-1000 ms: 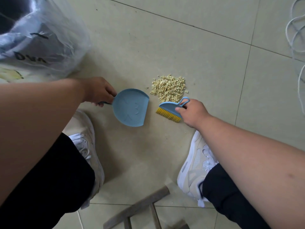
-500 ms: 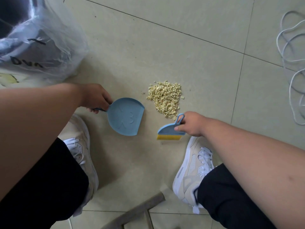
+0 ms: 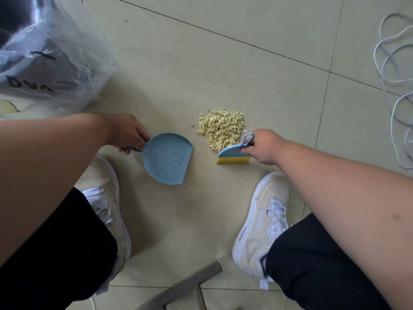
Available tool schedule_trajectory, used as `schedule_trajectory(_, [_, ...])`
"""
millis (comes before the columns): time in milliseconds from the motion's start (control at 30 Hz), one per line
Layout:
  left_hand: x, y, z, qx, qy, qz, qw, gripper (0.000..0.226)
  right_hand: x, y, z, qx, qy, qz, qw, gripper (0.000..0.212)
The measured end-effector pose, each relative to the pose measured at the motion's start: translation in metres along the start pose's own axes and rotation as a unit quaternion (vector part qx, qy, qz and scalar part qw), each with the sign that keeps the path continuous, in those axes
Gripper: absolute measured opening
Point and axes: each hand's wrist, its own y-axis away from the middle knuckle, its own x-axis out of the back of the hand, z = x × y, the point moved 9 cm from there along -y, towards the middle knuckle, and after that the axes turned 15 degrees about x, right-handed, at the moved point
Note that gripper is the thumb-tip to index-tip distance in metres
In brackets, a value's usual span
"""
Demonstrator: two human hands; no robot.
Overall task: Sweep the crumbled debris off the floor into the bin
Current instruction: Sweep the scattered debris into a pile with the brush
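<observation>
Debris [image 3: 221, 129]: pale yellow crumbled bits in one loose heap on the tiled floor [image 3: 223, 70]. I take this heap as my landmark.
Brush [image 3: 234, 154]: blue back, yellow bristles pointing toward me; it sits at the heap's near edge, touching or almost touching the closest crumbs. I cannot tell if the bristles reach the floor.
My right hand [image 3: 261, 146]: just right of the heap, fingers clenched around the brush handle by its loop.
Dustpan [image 3: 168, 158]: blue, lying just left of the heap, apart from it, with its straight open lip facing the heap. No crumbs in it.
My left hand [image 3: 128, 133]: further left of the heap, fist closed on the dustpan's short handle.
Bin [image 3: 44, 48]: far left of the heap and beyond it, lined with a clear plastic bag.
My shoes [image 3: 263, 218]: white, nearer me than the heap, one on each side.
Cord [image 3: 393, 86]: white loops, well right of the heap.
</observation>
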Motion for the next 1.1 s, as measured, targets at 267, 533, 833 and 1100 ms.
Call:
schedule_trajectory(267, [0.000,-0.004,-0.003,-0.002,0.005,-0.004,1.000,0.017,0.009,0.015,-0.015,0.006,-0.053,-0.048,0.997,0.015])
schedule_trajectory(533, [-0.004,-0.006,-0.006,0.009,-0.005,-0.014,1.000,0.018,-0.041,0.034,0.004,-0.004,0.018,-0.120,0.993,0.012])
schedule_trajectory(833, [-0.002,-0.006,-0.006,0.017,-0.006,0.000,1.000,0.014,0.000,0.003,0.009,0.018,0.089,-0.006,0.996,0.019])
schedule_trajectory(1100, [-0.003,-0.007,-0.002,0.009,-0.015,-0.003,1.000,0.014,0.035,0.000,0.001,0.037,0.086,0.019,0.995,0.008])
